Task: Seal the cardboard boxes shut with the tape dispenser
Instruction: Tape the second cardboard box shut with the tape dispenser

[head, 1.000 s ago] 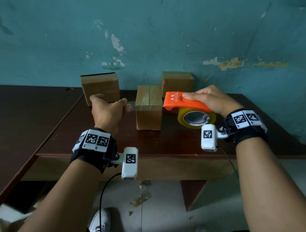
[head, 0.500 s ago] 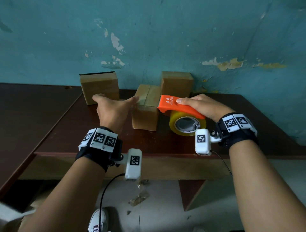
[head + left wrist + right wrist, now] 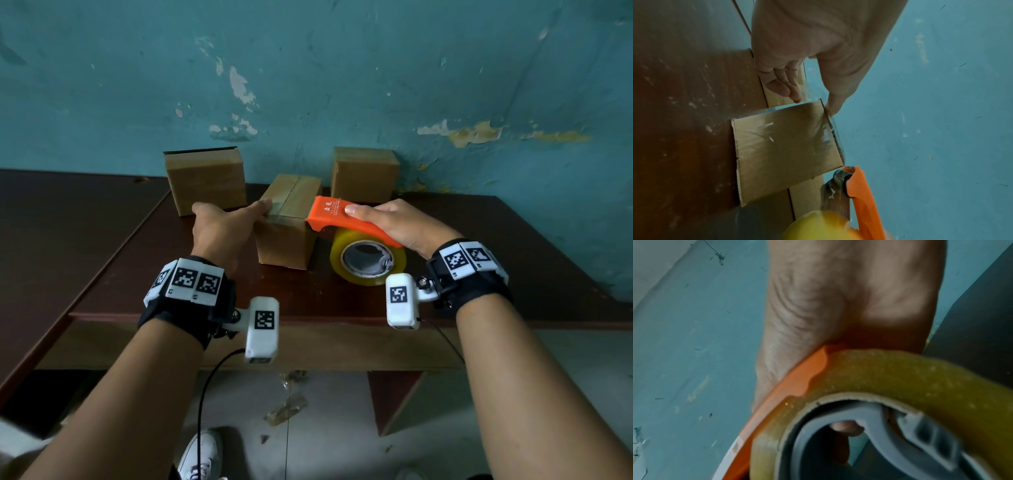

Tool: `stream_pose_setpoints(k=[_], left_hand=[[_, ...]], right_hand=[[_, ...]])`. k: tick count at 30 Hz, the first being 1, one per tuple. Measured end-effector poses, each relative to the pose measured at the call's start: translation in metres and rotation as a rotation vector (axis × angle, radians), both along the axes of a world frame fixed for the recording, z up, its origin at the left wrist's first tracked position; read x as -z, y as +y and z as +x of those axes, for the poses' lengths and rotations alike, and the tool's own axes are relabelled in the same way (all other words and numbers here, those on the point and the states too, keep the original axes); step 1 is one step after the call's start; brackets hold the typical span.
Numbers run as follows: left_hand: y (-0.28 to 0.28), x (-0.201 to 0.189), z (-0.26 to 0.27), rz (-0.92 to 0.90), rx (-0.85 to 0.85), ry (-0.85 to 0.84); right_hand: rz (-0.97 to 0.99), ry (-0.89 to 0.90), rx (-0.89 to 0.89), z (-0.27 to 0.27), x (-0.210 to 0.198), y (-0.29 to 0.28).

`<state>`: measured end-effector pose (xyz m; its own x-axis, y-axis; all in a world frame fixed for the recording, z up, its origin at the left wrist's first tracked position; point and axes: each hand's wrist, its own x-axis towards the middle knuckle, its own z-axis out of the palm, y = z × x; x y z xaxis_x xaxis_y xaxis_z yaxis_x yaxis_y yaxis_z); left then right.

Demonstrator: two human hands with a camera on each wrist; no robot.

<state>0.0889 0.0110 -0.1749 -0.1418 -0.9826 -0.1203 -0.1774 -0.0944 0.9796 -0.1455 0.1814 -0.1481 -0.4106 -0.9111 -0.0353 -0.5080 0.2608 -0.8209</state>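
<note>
We see three closed boxes on the surface (image 3: pixel 513 240), contents hidden. Middle box (image 3: pixel 286 236): left hand (image 3: pixel 222 228) flat, thumb at its top edge. Right hand (image 3: pixel 397 224) grip wraps the tape dispenser (image 3: pixel 346 219), nose at that box's right edge.

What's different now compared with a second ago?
The left hand reached right and now touches the middle box. The right hand brought the tape dispenser leftward against that box's edge. The two rear boxes stayed put.

Right hand (image 3: pixel 849 305) gripping orange tape dispenser (image 3: pixel 797 386), yellow tape roll (image 3: pixel 900 374), teal wall (image 3: pixel 694 337)
</note>
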Motion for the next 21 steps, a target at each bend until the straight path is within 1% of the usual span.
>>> stream_pose_setpoints(k=[4,5,6,8,9,12,14,15,17,21], left_hand=[[-0.002,-0.003,0.005,0.008,0.037,-0.116],[-0.001,-0.005,0.006,-0.009,0.044,-0.159],[0.001,-0.006,0.007,-0.072,0.045,-0.215],[0.006,-0.008,0.007,-0.329,0.045,-0.312],[0.008,-0.009,0.006,-0.48,0.07,-0.318],[0.009,-0.006,0.004,-0.923,0.264,-0.311],[0.005,-0.001,0.003,-1.134,0.363,-0.28],[0.005,0.0,0.003,-1.184,0.382,-0.269],[0.005,0.003,0.001,-1.189,0.39,-0.279],[0.014,0.004,-0.002,-1.185,0.325,-0.322]], right_hand=[[-0.013,-0.034,0.013,-0.001,0.002,0.004],[-0.014,-0.042,0.014,-0.001,0.002,0.005],[-0.014,-0.047,0.018,-0.001,0.002,0.006],[-0.015,-0.054,0.024,0.0,0.001,0.006],[-0.018,-0.057,0.027,0.0,0.002,0.006],[-0.034,-0.057,0.046,0.001,0.003,0.005],[-0.039,-0.054,0.052,0.0,0.004,0.004],[-0.041,-0.056,0.054,-0.001,0.004,0.004],[-0.043,-0.068,0.061,-0.001,0.004,0.005],[-0.047,-0.069,0.06,-0.002,0.004,0.005]])
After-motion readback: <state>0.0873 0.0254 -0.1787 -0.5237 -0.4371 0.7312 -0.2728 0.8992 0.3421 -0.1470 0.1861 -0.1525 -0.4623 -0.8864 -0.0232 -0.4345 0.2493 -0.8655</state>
